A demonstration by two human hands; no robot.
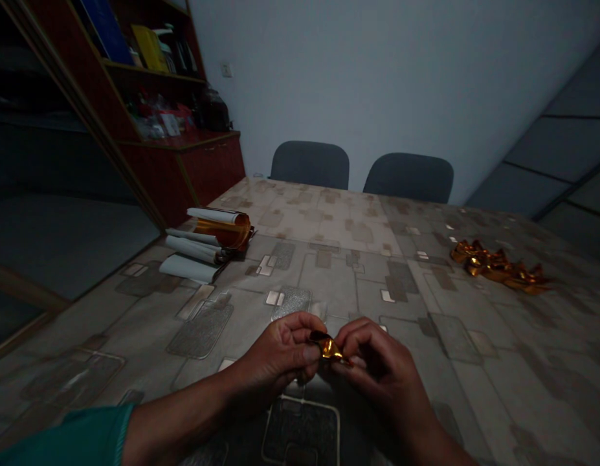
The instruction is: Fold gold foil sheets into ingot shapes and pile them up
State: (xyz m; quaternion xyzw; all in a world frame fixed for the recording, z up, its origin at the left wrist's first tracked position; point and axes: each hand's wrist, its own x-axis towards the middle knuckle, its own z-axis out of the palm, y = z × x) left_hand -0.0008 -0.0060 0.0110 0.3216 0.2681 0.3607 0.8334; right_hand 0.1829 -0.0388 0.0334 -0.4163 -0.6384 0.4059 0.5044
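Note:
A small folded piece of shiny gold foil paper (331, 348) is held between both hands, above the near part of the table. My left hand (285, 349) pinches its left end between thumb and fingers. On the other end, my right hand (382, 359) is closed with thumb and curled fingers. Several folded gold foil pieces (498, 266) lie in rows on the right side of the table. To the left, a stack of curled sheets (207, 243) shows pale backs and a gold inner face.
The table (338, 285) has a patterned cover. Two grey chairs (309, 165) stand at its far edge, before a pale wall. A reddish wooden cabinet (212, 168) with loaded shelves is at the back left.

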